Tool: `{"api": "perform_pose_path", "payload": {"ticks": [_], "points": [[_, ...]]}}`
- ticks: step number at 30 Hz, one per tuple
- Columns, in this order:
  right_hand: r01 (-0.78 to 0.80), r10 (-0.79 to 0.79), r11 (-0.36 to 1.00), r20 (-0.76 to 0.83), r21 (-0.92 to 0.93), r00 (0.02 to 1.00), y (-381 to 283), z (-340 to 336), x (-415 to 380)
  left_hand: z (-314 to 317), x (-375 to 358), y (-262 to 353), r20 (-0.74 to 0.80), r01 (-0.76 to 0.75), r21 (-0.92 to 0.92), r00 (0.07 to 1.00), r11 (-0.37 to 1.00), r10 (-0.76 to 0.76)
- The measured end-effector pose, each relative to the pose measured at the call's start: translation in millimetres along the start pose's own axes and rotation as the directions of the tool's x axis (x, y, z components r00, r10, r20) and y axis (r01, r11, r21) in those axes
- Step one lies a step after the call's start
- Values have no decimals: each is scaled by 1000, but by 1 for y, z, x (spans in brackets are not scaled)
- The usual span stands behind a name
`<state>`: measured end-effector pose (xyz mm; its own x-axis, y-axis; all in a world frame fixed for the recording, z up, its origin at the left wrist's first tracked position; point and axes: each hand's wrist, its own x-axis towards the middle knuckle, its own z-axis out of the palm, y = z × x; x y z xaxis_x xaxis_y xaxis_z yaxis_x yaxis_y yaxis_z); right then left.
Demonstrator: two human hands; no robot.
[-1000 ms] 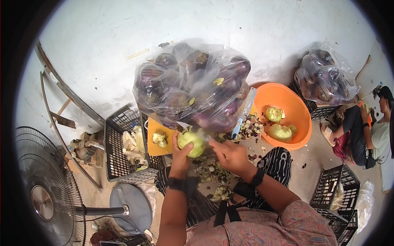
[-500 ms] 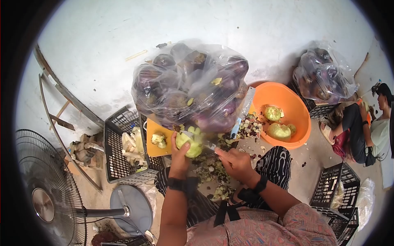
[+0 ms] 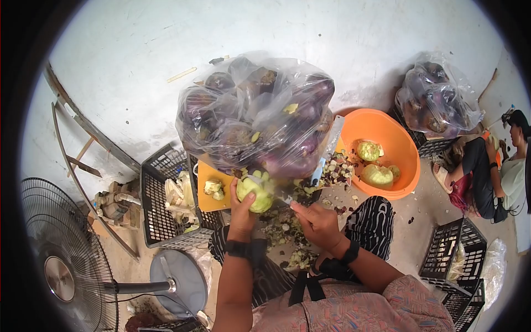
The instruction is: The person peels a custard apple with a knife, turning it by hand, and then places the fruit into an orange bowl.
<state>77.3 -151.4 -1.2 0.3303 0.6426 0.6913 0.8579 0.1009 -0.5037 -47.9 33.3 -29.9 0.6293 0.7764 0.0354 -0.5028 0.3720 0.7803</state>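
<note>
Gripping pale-green vegetable (image 3: 259, 193): left hand (image 3: 242, 213) | gripping knife (image 3: 286, 200): right hand (image 3: 319, 222) | orange basin (image 3: 406, 145): right of knife

Pale floor (image 3: 412, 238) carries scattered peelings (image 3: 285, 228), round grey fan base (image 3: 191, 290) at left, orange basin (image 3: 408, 152) and black crates (image 3: 441, 252) at right.

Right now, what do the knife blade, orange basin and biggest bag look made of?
Knife blade: probably metal, going by its greyish look; too blurred to judge the finish.
Orange basin: likely plastic, smooth with a faint sheen, evenly coloured.
Biggest bag: thin clear plastic film, glossy; it creases, catches highlights and shows the purple contents.
</note>
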Motion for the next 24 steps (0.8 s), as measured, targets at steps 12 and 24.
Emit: {"api": "perform_pose_path", "payload": {"ticks": [12,24], "points": [[-11,12,998,4,-57,1000,-7,5,8,6,-2,2,-27,-2,13,1000,1000,2],[-133,131,990,55,36,990,-6,15,25,3,-2,2,-35,28,10,999,1000,-27]]}}
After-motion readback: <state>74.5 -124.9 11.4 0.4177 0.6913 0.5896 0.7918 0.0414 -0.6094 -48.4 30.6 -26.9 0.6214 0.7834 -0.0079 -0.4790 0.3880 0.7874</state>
